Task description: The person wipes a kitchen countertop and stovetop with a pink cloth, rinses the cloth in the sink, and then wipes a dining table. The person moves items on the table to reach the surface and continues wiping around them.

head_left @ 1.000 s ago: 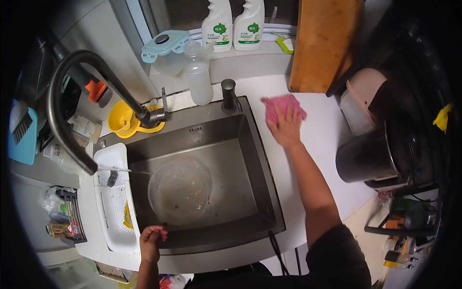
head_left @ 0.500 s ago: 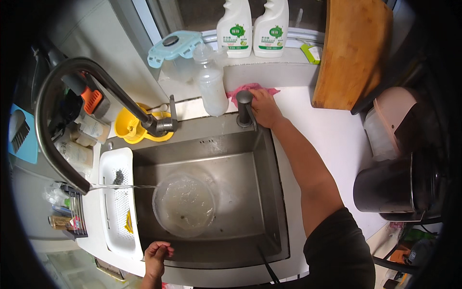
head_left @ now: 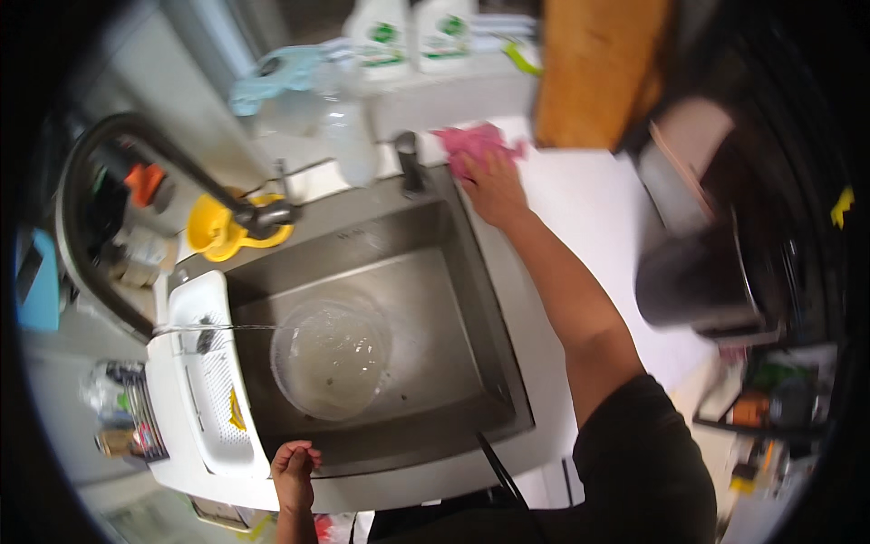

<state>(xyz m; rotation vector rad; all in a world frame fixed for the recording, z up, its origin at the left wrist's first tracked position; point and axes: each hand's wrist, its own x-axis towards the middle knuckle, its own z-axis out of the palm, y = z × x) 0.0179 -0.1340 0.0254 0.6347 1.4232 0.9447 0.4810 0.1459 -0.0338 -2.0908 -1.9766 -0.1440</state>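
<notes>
My right hand (head_left: 492, 190) presses a bunched pink cloth (head_left: 473, 141) onto the white counter, at the back corner of the steel sink (head_left: 507, 385), right of the dark soap dispenser (head_left: 408, 159). My left hand (head_left: 294, 467), fingers curled with nothing visible in them, hangs by the sink's front edge. From the arched faucet (head_left: 91, 163) a thin, nearly sideways stream of water crosses the white perforated drainer (head_left: 188, 399) toward a clear round bowl (head_left: 331, 358) of cloudy water in the sink. A yellow container (head_left: 217, 227) sits behind the faucet's base. The frame is somewhat motion-blurred.
Two spray bottles (head_left: 379, 36), a blue-lidded box (head_left: 272, 77) and a clear bottle (head_left: 349, 136) line the back. A wooden board (head_left: 594, 72) leans beside them. Dark appliances (head_left: 689, 276) crowd the right counter; a rack (head_left: 145, 408) is at far left.
My right hand and the cloth moved back and left to the dispenser, then slightly right of it, more in sight now. My left hand stays by the front edge.
</notes>
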